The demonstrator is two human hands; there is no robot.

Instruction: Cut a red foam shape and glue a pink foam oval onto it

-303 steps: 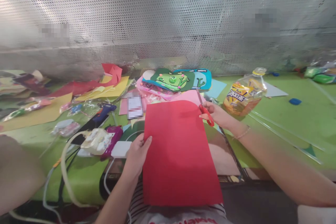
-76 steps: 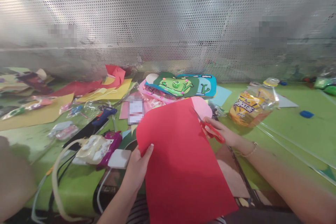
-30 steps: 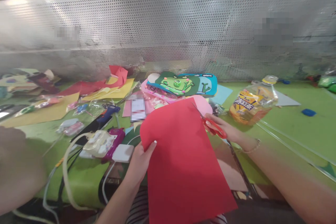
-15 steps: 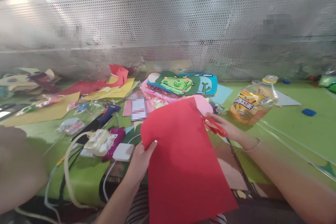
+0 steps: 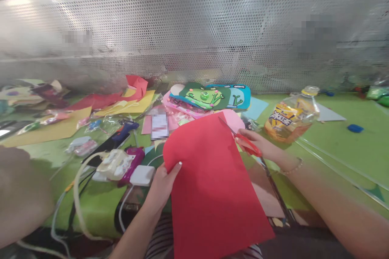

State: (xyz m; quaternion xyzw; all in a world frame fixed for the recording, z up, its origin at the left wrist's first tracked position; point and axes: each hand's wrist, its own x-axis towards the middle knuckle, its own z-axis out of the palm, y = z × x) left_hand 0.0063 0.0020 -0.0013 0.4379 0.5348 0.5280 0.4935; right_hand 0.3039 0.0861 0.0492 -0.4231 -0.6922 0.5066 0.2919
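Note:
A large red paper sheet (image 5: 212, 182) with a rounded top left side hangs in front of me. My left hand (image 5: 165, 176) grips its left edge, thumb on the front face. In my right hand (image 5: 258, 143) is a pair of scissors (image 5: 249, 146) with red handles; their blades lie at the sheet's upper right edge. A rounded pink piece (image 5: 234, 119) shows behind that edge; whether it is joined to the red sheet I cannot tell. Just beyond lie decorated green and blue craft pieces (image 5: 209, 96).
A bottle of orange drink (image 5: 290, 117) leans on the green table (image 5: 334, 149) at right. Left are a glue gun (image 5: 124, 130), a power strip with plugs (image 5: 117, 164), cables and yellow paper (image 5: 130, 105). Behind stands a perforated metal panel (image 5: 194, 28). Another person's blurred arm (image 5: 24, 198) is at far left.
The scissors and my right hand have shifted slightly left and up along the sheet's top right edge. My left hand keeps its hold; the view has moved a little.

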